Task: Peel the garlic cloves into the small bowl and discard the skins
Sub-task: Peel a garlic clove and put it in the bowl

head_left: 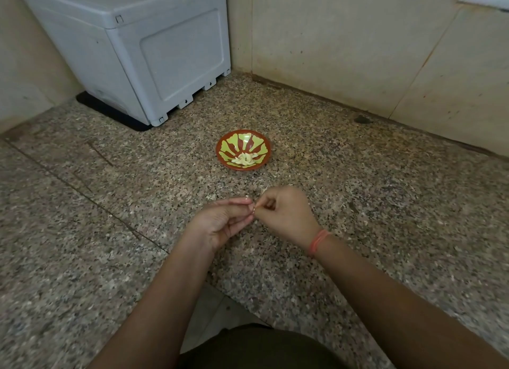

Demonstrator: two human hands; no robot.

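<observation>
Worktop (pixel 385 203): speckled grey-brown granite, with a dark seam (pixel 82 193) running diagonally to the left of the left hand (pixel 220 222). White plastic appliance casing (pixel 143 52): far beyond and left of that hand, in the corner, standing on a black mat (pixel 110 112). Beige wall tiles (pixel 358 52): beyond the right hand (pixel 286 217). Dark round spot (pixel 361 118): on the worktop beyond and right of the right hand, near the foot of the wall.

Both bare forearms are extended forward and angled inward, so the hands meet at centre. Left hand (pixel 223 222) is turned palm-up, fingers curled, tips closed toward the thumb. Right hand (pixel 286 217) is held knuckles-up, fingers curled under. A small pale piece (pixel 253 209) is pinched between the fingertips of both hands.
</observation>
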